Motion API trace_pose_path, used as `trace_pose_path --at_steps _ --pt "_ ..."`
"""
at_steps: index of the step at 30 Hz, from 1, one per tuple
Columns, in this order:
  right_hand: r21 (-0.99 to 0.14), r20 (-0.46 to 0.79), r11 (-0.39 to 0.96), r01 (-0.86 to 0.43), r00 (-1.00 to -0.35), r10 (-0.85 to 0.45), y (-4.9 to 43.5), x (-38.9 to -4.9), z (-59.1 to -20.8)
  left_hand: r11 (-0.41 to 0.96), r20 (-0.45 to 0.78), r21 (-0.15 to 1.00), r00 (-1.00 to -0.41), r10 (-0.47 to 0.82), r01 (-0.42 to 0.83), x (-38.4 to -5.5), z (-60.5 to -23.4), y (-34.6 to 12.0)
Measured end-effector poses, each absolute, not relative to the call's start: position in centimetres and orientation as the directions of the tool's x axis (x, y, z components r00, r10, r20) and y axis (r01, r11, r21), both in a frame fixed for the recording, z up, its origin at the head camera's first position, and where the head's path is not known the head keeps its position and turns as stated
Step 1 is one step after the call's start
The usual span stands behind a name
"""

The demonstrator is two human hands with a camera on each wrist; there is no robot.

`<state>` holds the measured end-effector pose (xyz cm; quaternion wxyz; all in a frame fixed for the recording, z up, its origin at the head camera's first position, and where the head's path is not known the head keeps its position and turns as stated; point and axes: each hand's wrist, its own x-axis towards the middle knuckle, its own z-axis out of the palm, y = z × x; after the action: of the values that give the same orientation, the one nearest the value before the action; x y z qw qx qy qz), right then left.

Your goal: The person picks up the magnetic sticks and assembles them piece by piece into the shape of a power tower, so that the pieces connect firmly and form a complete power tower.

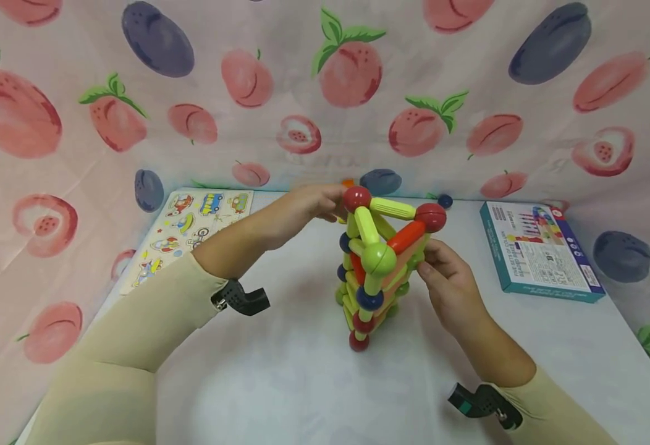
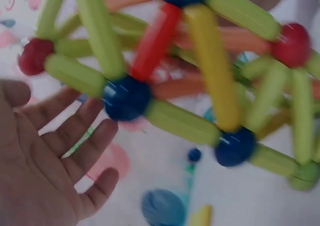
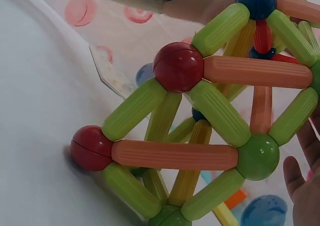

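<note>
A tall tower of toy building rods and balls (image 1: 379, 259) stands on the white table, its rods green, orange, red and yellow. A red ball (image 1: 356, 198), a second red ball (image 1: 430, 217) and a green ball (image 1: 379, 259) cap its upper end. My left hand (image 1: 325, 203) is at the tower's upper left; in the left wrist view its fingers (image 2: 90, 151) are spread, close beside a blue ball (image 2: 127, 98). On the other side my right hand (image 1: 451, 284) reaches to the tower's edge, fingertips at the green balls, thumb apart from the fingers (image 3: 309, 141).
A picture board (image 1: 191, 225) lies at the back left. At the back right is a flat toy box (image 1: 544, 250). Behind the tower are a loose blue ball (image 1: 444, 201) and a yellow rod (image 2: 201, 217). A fruit-print cloth (image 1: 303, 80) hangs along the table's back edge.
</note>
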<state>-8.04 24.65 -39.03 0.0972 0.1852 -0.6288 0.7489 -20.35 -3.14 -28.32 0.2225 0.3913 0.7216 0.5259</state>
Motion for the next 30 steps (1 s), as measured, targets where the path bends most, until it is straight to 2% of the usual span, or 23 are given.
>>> trace_pose_path --at_steps 5,8,14,20,30 --pt "-0.911 0.393 -0.185 -0.369 -0.912 -0.117 24.7 -8.6 -38.9 0.180 0.078 0.907 -0.573 0.816 0.380 -19.6 -31.5 -4.3" --pt "-0.913 0.393 -0.179 -0.368 -0.910 -0.133 24.8 -9.3 -38.8 0.197 0.128 0.874 -0.601 0.789 0.444 -18.9 -32.5 -4.5" --pt "-0.914 0.392 -0.163 -0.371 -0.912 -0.123 24.9 -10.5 -38.8 0.169 0.224 0.851 -0.635 0.739 0.496 -18.6 -33.3 -4.2" --pt "-0.914 0.387 -0.183 -0.364 -0.916 -0.111 24.7 -11.6 -38.6 0.178 0.215 0.869 -0.675 0.705 0.462 -18.9 -33.5 -4.1" --pt "-0.915 0.385 -0.169 -0.367 -0.919 -0.088 24.6 -13.7 -38.5 0.188 0.214 0.873 -0.701 0.680 0.450 -20.6 -33.4 -4.0"
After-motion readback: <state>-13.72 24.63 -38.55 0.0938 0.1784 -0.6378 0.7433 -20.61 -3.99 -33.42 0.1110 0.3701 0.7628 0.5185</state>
